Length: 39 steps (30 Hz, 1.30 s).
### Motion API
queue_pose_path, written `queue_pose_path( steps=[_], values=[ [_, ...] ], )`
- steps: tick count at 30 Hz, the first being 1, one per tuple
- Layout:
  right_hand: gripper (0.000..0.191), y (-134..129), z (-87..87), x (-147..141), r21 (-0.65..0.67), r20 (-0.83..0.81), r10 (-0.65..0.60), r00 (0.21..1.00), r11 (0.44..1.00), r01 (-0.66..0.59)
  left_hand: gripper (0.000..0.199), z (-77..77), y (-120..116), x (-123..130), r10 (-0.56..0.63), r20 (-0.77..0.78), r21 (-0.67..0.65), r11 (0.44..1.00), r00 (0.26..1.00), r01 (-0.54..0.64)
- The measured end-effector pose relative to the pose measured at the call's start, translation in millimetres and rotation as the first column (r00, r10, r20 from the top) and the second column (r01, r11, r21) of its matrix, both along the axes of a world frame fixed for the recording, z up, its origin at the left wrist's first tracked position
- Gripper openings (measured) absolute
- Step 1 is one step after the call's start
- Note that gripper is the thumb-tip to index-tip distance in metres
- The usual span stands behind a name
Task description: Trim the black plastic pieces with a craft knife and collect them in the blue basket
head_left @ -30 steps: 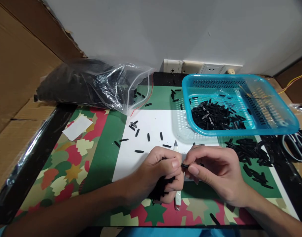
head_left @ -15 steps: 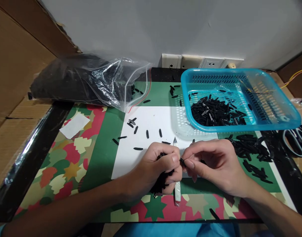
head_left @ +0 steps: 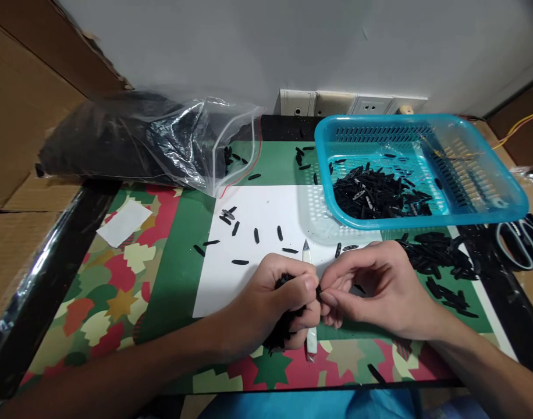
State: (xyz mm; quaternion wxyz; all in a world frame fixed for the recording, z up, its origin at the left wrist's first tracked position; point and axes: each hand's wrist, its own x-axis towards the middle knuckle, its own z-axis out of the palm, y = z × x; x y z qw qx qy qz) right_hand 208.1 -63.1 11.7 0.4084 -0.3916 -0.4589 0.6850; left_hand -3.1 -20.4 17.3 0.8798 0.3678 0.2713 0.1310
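Note:
My left hand (head_left: 288, 297) is closed around a bunch of small black elongated pieces (head_left: 279, 336), some sticking out below the fingers. Its thumb and forefinger meet the fingertips of my right hand (head_left: 371, 288), which pinch one small black piece (head_left: 319, 293) between the two hands. Most of that piece is hidden. Beneath my left hand lies a white-handled craft knife (head_left: 306, 256), its tip pointing at the wall. Several loose black pieces (head_left: 256, 235) are scattered over the white sheet (head_left: 231, 291), and a heap of them (head_left: 432, 253) sits right of my right hand.
A blue plastic basket (head_left: 423, 224) holds many black pieces at the back right. Scissors (head_left: 517, 244) lie at the right edge. A clear zip bag (head_left: 179, 145) full of black material rests at the back left. A white paper scrap (head_left: 124, 223) lies on the patterned cover.
The view has shifted slightly, so the background sits a little further left and up. My right fingertips have closed nearer to my left hand around the small black piece.

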Motion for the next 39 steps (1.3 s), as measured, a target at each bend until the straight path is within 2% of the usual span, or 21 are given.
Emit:
queue_pose_path(
  steps=[6, 9, 13, 16, 23, 27, 31, 39],
  values=[
    [0.011, -3.6, 0.9, -2.7, 0.028, -0.002, -0.038, 0.999, 0.999, 0.038, 0.052, 1.7, -3.3, 0.5, 0.007, -0.030, 0.021, 1.000, 1.000, -0.006],
    [0.008, -4.7, 0.1, -3.3, 0.001, -0.011, -0.044, 0.999, 0.999, 0.044, 0.051, 0.1, -2.9, -0.7, -0.013, -0.059, 0.030, 0.999, 0.998, 0.015],
    [0.018, -4.6, -0.1, -3.4, -0.001, -0.036, -0.037, 0.999, 0.999, 0.037, 0.047, -2.6, -1.3, -2.5, -0.022, -0.042, -0.011, 1.000, 0.999, 0.021],
    [0.013, -4.5, 0.1, -3.4, 0.002, -0.069, -0.041, 0.997, 0.999, 0.042, 0.045, -4.1, -1.2, -3.6, -0.010, -0.017, -0.046, 0.999, 1.000, 0.009],
    [0.006, -3.9, -0.7, -2.8, -0.013, -0.087, -0.010, 0.996, 1.000, 0.009, 0.043, -6.5, -2.3, -4.6, 0.001, -0.005, -0.046, 0.999, 1.000, -0.002],
    [0.012, -1.9, -0.9, -2.1, -0.023, -0.065, -0.002, 0.998, 1.000, 0.000, 0.044, -4.7, -1.2, -4.3, -0.014, -0.017, -0.025, 1.000, 1.000, 0.013],
    [0.004, -1.1, 0.5, -1.4, -0.058, -0.106, 0.017, 0.994, 0.998, -0.023, 0.044, -1.8, 0.5, -1.8, -0.019, -0.001, -0.004, 1.000, 1.000, 0.019],
    [0.017, 1.4, 1.5, -3.3, -0.127, -0.150, 0.033, 0.988, 0.991, -0.053, 0.044, -3.5, 0.5, 1.0, 0.031, 0.023, -0.087, 0.996, 0.999, -0.029]
  ],
)
